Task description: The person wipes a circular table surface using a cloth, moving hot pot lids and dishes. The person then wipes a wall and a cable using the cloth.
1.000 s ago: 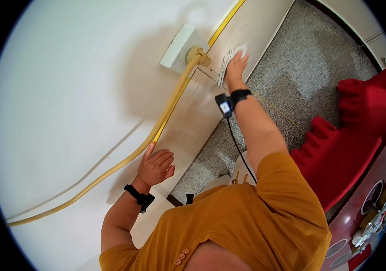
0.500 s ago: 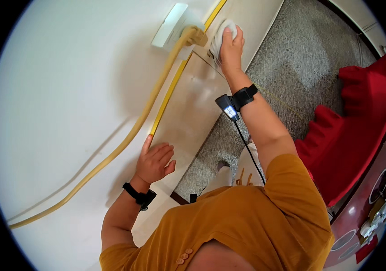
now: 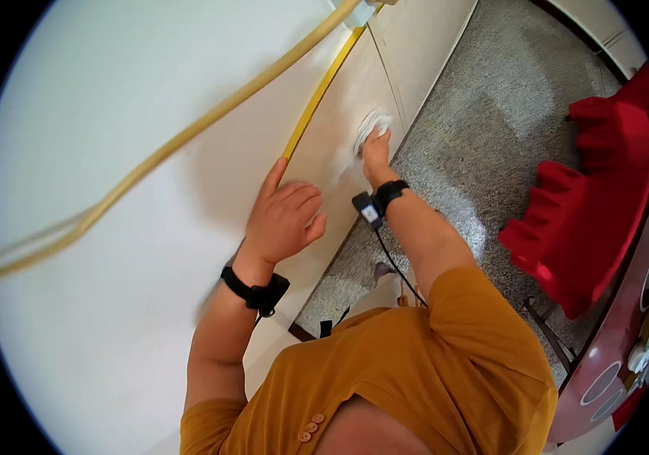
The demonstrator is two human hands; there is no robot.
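My right hand (image 3: 377,154) grips a crumpled white cloth (image 3: 374,127) and presses it against the pale wall panel (image 3: 355,83). My left hand (image 3: 284,216) lies with its fingers stretched out against the wall, holding nothing. Its index fingertip touches the lower end of the visible yellow strip (image 3: 324,87) that runs along the top of the panel. A black strap with a small device sits on each wrist, and a thin cable hangs from the right one.
A thick tan cord (image 3: 210,117) sweeps across the white wall from a pale box (image 3: 355,14) at the top. Grey speckled carpet (image 3: 491,98) covers the floor. On the right are draped red fabric (image 3: 590,205) and a pink table (image 3: 597,379) with items on it.
My right hand and the cloth have moved down the panel, nearer to me. The box and cord have shifted up in the view. My left hand is still flat on the wall.
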